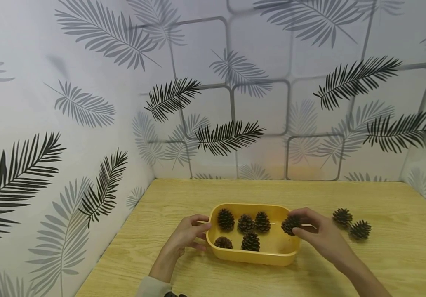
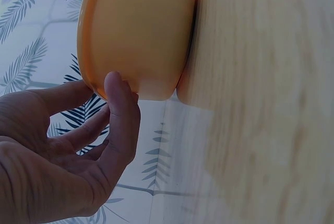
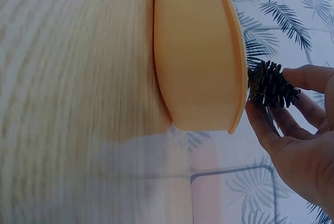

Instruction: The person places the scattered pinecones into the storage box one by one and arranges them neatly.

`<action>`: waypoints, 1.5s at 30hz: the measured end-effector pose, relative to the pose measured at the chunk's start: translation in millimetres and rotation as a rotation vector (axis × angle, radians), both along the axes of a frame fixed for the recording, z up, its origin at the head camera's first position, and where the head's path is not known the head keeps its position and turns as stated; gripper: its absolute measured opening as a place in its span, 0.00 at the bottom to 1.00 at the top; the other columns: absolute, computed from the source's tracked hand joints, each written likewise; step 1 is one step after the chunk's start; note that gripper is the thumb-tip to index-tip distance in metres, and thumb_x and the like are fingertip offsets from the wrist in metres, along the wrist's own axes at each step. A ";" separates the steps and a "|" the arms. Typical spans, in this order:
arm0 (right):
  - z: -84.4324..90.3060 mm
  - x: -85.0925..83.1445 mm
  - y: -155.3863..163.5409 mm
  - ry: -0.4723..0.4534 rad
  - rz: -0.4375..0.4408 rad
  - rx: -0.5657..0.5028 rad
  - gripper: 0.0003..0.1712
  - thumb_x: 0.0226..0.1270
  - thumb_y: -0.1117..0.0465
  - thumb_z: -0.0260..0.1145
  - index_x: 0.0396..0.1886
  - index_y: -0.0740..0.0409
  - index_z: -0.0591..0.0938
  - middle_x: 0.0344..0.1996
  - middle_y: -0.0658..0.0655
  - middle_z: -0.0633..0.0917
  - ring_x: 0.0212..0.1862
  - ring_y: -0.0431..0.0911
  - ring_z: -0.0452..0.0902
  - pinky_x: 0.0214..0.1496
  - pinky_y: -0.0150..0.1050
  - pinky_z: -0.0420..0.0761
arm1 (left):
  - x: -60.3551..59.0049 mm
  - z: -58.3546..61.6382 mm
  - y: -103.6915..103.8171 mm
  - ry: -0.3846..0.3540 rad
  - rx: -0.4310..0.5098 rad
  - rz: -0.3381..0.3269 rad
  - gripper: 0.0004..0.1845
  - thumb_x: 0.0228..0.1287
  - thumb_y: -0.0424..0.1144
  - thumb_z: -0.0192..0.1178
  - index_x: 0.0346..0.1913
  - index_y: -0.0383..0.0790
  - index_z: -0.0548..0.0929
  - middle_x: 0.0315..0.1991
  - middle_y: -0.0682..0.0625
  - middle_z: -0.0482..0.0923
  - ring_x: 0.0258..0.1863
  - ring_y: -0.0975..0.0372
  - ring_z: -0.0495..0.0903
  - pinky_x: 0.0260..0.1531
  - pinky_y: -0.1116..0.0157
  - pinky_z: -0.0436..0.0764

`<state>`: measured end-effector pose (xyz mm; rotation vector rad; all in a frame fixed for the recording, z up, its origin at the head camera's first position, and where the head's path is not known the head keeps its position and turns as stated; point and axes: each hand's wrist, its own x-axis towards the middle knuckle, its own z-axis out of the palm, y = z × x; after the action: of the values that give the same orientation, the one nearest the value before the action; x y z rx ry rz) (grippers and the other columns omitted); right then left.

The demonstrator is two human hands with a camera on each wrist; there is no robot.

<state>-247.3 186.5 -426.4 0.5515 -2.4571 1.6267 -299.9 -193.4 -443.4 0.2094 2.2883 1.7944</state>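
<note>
While L hand [image 1: 187, 236] grips tray [image 1: 272, 253] edge, R hand [image 1: 318, 235] fingertips pinch pinecone [image 1: 290, 225] over rim.

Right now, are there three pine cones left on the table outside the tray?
No, only two pine cones lie on the table right of the tray.

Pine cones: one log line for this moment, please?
left hand: steadies tray | right hand: pinches pine cone at rim | five inside, two outside
</note>
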 end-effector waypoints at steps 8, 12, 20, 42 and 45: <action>-2.5 -1.8 -6.9 0.012 0.024 -0.001 0.20 0.74 0.65 0.69 0.63 0.61 0.80 0.59 0.65 0.82 0.53 0.38 0.82 0.55 0.31 0.86 | 0.7 0.7 0.0 0.006 0.002 -0.002 0.25 0.77 0.42 0.62 0.68 0.30 0.77 0.52 0.34 0.79 0.36 0.54 0.87 0.30 0.56 0.93; -4.0 -2.4 -9.7 0.007 0.037 -0.010 0.21 0.74 0.65 0.69 0.63 0.62 0.80 0.59 0.67 0.82 0.54 0.38 0.81 0.57 0.30 0.86 | 1.0 1.3 0.1 0.003 0.004 -0.003 0.24 0.78 0.41 0.62 0.68 0.30 0.77 0.52 0.34 0.78 0.36 0.55 0.87 0.30 0.56 0.93; -3.7 -4.3 -14.6 -0.010 0.064 -0.021 0.20 0.74 0.64 0.69 0.63 0.59 0.80 0.60 0.67 0.81 0.55 0.40 0.81 0.56 0.31 0.86 | 0.8 1.4 0.0 -0.006 0.001 0.001 0.24 0.77 0.41 0.62 0.68 0.30 0.77 0.50 0.35 0.79 0.35 0.55 0.87 0.30 0.56 0.93; -8.0 -11.6 -25.6 -0.017 0.082 0.013 0.21 0.72 0.64 0.71 0.62 0.60 0.81 0.60 0.66 0.82 0.58 0.55 0.81 0.56 0.33 0.86 | 0.3 -0.1 0.0 -0.003 0.002 0.004 0.24 0.78 0.41 0.62 0.68 0.31 0.77 0.52 0.34 0.78 0.37 0.54 0.86 0.30 0.56 0.93; -9.7 -12.7 -27.5 -0.020 0.087 0.021 0.21 0.72 0.64 0.71 0.62 0.62 0.81 0.59 0.66 0.82 0.58 0.56 0.81 0.56 0.34 0.86 | 0.7 0.0 -0.1 -0.005 0.004 0.003 0.24 0.78 0.42 0.62 0.68 0.31 0.77 0.52 0.35 0.78 0.37 0.54 0.86 0.30 0.55 0.93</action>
<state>-260.0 159.0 -436.1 0.6567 -2.4999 1.6473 -299.3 -193.5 -443.4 0.2024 2.2831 1.7996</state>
